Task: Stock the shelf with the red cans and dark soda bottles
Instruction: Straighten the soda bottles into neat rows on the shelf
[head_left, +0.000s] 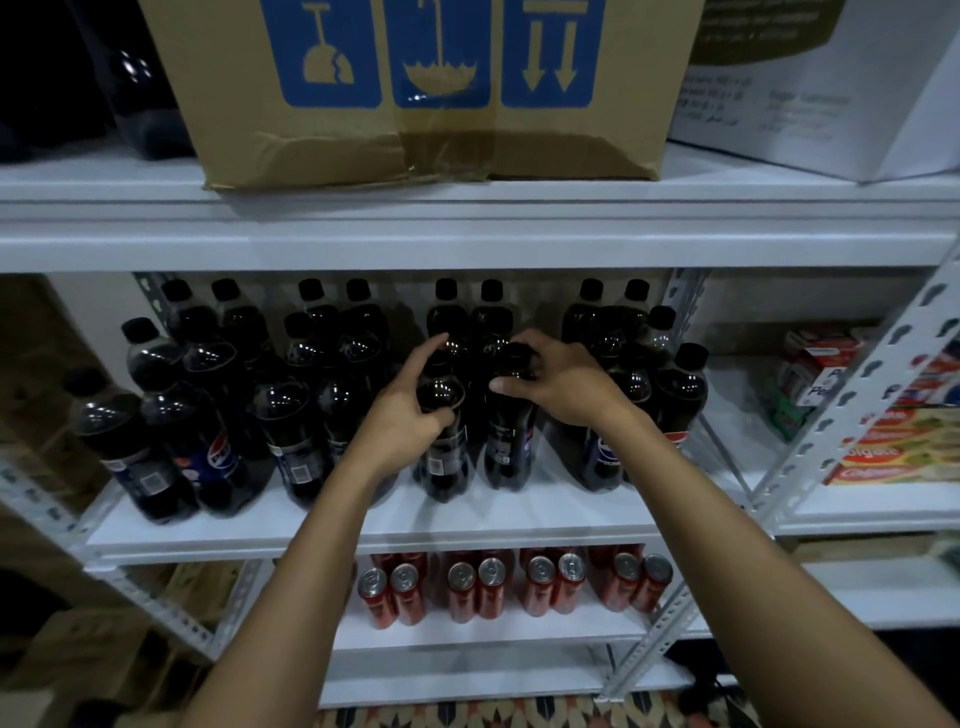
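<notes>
Both hands are up on the middle shelf: left hand wraps one soda bottle near the front edge, right hand grips the neighbouring bottle. Red cans sit on the shelf below.

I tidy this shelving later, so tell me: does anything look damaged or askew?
Yes: the cardboard box on the top shelf has a torn, crumpled bottom edge and overhangs the front. The dark soda bottles and red cans stand upright.

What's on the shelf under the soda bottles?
Red cans stand upright in paired columns on the lower shelf. Only the front ones show; the bottle shelf covers the rows behind.
</notes>
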